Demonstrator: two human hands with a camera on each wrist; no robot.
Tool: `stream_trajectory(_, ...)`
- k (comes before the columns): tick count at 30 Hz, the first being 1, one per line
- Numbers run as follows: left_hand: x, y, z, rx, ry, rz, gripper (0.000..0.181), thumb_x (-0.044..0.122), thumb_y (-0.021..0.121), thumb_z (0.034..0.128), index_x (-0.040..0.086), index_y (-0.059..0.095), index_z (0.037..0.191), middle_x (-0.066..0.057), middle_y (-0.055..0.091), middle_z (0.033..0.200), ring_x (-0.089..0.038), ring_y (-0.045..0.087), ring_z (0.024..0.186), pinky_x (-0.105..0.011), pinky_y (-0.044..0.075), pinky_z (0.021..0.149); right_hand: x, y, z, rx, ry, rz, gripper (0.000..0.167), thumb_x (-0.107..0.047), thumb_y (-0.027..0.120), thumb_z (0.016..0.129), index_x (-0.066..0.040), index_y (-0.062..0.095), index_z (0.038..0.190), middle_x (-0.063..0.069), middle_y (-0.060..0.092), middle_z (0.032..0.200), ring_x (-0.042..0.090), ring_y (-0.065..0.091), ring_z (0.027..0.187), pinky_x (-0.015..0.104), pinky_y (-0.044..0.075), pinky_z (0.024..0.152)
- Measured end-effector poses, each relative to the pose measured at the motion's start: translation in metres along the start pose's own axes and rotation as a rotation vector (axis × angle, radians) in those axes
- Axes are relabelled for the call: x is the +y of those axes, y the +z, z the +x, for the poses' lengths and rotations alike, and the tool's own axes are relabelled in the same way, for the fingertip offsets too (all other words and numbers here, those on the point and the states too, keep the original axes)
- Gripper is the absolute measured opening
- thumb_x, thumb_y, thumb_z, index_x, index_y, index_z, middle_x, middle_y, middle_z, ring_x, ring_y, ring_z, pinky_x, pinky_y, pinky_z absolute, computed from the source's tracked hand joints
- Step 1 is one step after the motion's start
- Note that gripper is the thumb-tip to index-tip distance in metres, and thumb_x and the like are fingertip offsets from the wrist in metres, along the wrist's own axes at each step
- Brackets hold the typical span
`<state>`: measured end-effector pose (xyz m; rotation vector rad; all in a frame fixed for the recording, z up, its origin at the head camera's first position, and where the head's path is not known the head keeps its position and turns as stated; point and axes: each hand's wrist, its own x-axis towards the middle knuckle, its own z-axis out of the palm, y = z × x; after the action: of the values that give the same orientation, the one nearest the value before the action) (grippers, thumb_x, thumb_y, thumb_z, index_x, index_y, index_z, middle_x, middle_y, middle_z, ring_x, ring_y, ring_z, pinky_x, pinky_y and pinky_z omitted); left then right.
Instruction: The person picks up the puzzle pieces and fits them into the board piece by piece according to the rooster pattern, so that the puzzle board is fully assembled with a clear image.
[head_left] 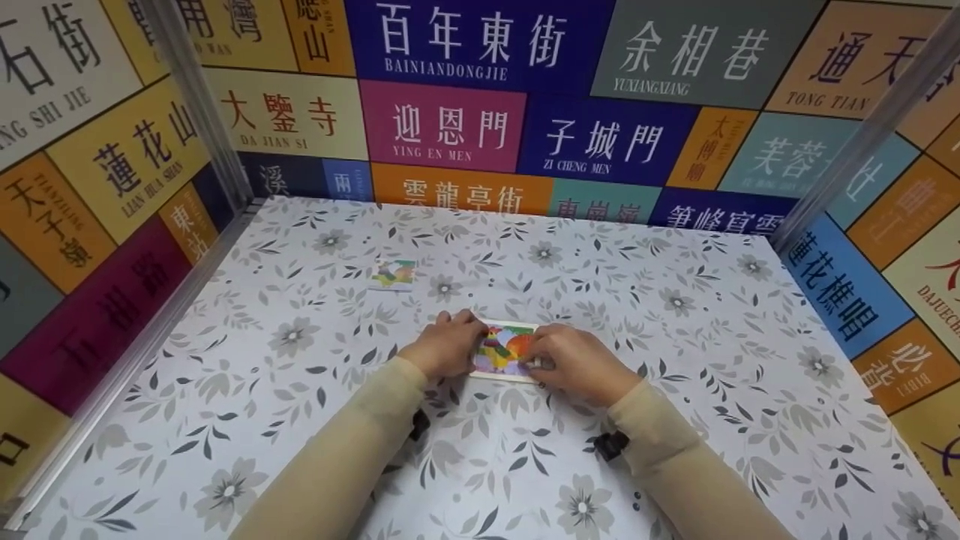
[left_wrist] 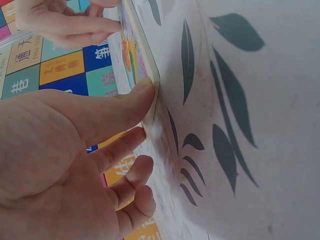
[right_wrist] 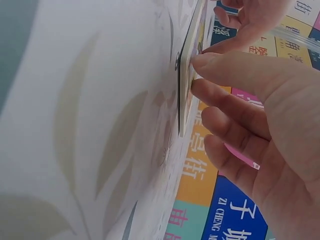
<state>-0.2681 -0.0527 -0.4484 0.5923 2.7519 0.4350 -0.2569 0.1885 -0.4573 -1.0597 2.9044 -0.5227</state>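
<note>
A small framed picture board (head_left: 501, 375) lies on the table, showing a bright bird beside an orange shape; it looks like a jigsaw puzzle. My left hand (head_left: 448, 343) grips the board's left end. In the left wrist view its thumb (left_wrist: 142, 95) presses the near edge and the index finger lies behind it. Over the right part of the board is my right hand (head_left: 574, 360). Its thumb and index fingertip (right_wrist: 197, 86) touch the board's face near the front edge, fingers bent. Whether they pinch a small piece is hidden.
A small card (head_left: 395, 274) with a similar bright picture lies farther back on the left. White floral paper (head_left: 675, 300) covers the table. Walls of coloured sign panels (head_left: 487, 45) rise at the back and both sides, with clear strips (head_left: 217, 112) at the corners.
</note>
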Motion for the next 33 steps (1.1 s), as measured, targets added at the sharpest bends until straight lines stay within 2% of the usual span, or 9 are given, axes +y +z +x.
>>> stream_trajectory(7,-0.0005,0.0003,0.0007,0.003,-0.007,-0.004,0.064,0.016,0.078,0.0903,0.016,0.052,0.149,-0.009,0.051,0.148,-0.034,0.047,0.13,-0.052,0.042,0.112,0.0043,0.0002,-0.003,-0.009,0.063,0.03,0.018,-0.02,0.084,0.085,-0.022,0.083,0.103,-0.009,0.071,0.098,0.015,0.065,0.092,0.037,0.054,0.085)
stream_trajectory(14,-0.0027,0.0016,0.0011,0.005,0.038,-0.009,0.062,0.017,0.078,0.0913,0.014,0.053,0.148,-0.011,0.051,0.146,-0.036,0.046,0.124,-0.054,0.045,0.106,0.0062,0.0005,-0.0036,-0.015,0.003,0.017,0.01,-0.016,0.083,0.086,-0.02,0.084,0.095,-0.006,0.071,0.096,0.015,0.065,0.088,0.036,0.054,0.082)
stream_trajectory(20,-0.0051,0.0007,0.0042,-0.019,0.031,-0.024,0.062,0.018,0.078,0.0913,0.018,0.055,0.149,-0.008,0.05,0.149,-0.033,0.046,0.127,-0.052,0.044,0.108,0.0063,-0.0014,-0.0018,-0.041,0.026,0.048,0.009,-0.017,0.083,0.087,-0.021,0.083,0.095,-0.007,0.069,0.096,0.015,0.064,0.086,0.035,0.053,0.08)
stream_trajectory(26,-0.0051,-0.0031,0.0023,-0.022,0.033,-0.026,0.06,0.018,0.078,0.0903,0.018,0.058,0.146,-0.008,0.05,0.15,-0.034,0.045,0.129,-0.053,0.043,0.109,0.0069,-0.001,-0.0011,-0.047,0.059,0.083,0.01,-0.018,0.083,0.086,-0.022,0.083,0.094,-0.008,0.069,0.096,0.018,0.066,0.089,0.036,0.053,0.082)
stream_trajectory(33,-0.0049,-0.0043,0.001,-0.014,0.026,-0.014,0.062,0.021,0.081,0.0883,0.019,0.059,0.146,-0.007,0.052,0.149,-0.033,0.046,0.127,-0.051,0.043,0.108,0.0087,0.0005,-0.0005,-0.047,0.057,0.11,0.011,-0.019,0.084,0.086,-0.022,0.083,0.096,-0.008,0.069,0.097,0.017,0.064,0.086,0.032,0.051,0.078)
